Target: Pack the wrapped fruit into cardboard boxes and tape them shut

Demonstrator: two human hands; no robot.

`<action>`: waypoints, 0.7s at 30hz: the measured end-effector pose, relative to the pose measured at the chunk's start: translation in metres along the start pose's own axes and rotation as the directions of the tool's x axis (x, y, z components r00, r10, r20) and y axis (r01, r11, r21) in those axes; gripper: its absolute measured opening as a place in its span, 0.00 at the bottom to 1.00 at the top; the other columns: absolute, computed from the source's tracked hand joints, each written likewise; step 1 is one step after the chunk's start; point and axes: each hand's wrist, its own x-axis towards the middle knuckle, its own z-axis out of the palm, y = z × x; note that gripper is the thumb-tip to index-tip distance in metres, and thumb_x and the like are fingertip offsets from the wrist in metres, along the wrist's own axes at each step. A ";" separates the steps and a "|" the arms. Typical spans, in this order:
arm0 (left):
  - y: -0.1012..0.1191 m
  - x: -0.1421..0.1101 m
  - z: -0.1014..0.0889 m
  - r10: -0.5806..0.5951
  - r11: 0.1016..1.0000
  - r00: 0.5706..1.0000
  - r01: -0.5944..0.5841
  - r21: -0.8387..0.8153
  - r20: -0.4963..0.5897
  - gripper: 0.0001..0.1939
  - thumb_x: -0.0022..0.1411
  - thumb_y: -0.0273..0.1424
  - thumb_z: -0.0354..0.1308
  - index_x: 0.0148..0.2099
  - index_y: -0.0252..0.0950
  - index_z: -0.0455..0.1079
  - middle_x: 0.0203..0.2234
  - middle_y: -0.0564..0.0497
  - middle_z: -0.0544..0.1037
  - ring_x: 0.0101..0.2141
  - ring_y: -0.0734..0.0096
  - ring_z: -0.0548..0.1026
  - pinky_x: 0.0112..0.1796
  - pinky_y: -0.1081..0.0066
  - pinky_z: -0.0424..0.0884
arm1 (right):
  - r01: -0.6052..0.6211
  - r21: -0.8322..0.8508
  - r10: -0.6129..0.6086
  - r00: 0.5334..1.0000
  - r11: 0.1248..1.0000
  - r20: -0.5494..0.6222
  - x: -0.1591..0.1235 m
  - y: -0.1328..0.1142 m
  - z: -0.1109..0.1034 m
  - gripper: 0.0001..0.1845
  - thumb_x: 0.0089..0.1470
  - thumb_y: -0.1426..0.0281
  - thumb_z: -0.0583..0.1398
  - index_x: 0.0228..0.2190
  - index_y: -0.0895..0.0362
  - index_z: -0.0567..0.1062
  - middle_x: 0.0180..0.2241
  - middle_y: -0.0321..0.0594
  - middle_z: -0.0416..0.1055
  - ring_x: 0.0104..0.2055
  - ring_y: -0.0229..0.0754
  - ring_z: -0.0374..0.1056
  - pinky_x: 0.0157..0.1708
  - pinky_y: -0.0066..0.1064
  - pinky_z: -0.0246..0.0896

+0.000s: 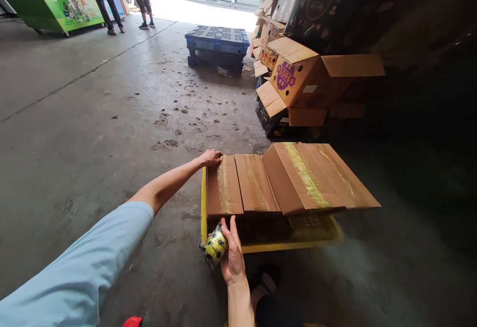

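My left hand (pixel 211 157) reaches out to the far left corner of a brown cardboard box (pixel 257 180), its fingers curled over the edge. The cardboard has folded panels with strips of yellowish tape, and it lies across a yellow plastic crate (pixel 294 246) whose left and near rims show. My right hand (pixel 233 257) is at the near left corner of the crate. It holds a yellow item with black spots in clear plastic wrap (pixel 215 245) between thumb and palm, while two fingers point up toward the cardboard's near edge. The inside of the crate is mostly hidden.
Opened cardboard cartons (pixel 298 76) are piled at the right, below a dark stack of boxes (pixel 320 4). Blue plastic pallets (pixel 218 41) stand ahead on the concrete floor. Two people stand by a green cabinet (pixel 55 4) at the back left. A red object (pixel 132 322) lies at the bottom edge.
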 end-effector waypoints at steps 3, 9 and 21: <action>0.008 -0.007 -0.002 -0.025 0.999 1.000 0.025 -0.031 -0.016 0.24 0.72 0.33 0.51 0.66 0.33 0.70 0.57 0.39 0.78 0.61 0.54 0.71 0.63 0.60 0.63 | -0.029 -0.012 0.029 1.000 0.999 -0.005 0.000 -0.008 -0.001 0.42 0.45 0.63 0.75 0.60 0.38 0.73 0.56 0.31 0.79 0.50 0.42 0.79 0.45 0.35 0.78; 0.035 -0.054 -0.003 -0.119 0.990 0.979 0.104 -0.099 -0.166 0.27 0.75 0.32 0.47 0.73 0.36 0.59 0.69 0.35 0.65 0.70 0.49 0.58 0.68 0.42 0.51 | -0.087 0.060 0.090 0.995 0.994 -0.042 -0.016 -0.034 -0.004 0.28 0.47 0.62 0.73 0.51 0.51 0.79 0.46 0.40 0.84 0.40 0.45 0.81 0.42 0.41 0.80; 0.308 -0.328 0.090 0.726 0.208 0.670 0.003 -0.978 0.157 0.39 0.70 0.60 0.49 0.70 0.38 0.68 0.58 0.41 0.77 0.57 0.52 0.76 0.57 0.55 0.73 | 0.371 -0.067 -0.352 0.790 0.926 -0.501 -0.255 -0.081 -0.154 0.38 0.50 0.41 0.66 0.59 0.42 0.76 0.59 0.43 0.77 0.65 0.65 0.68 0.56 0.64 0.74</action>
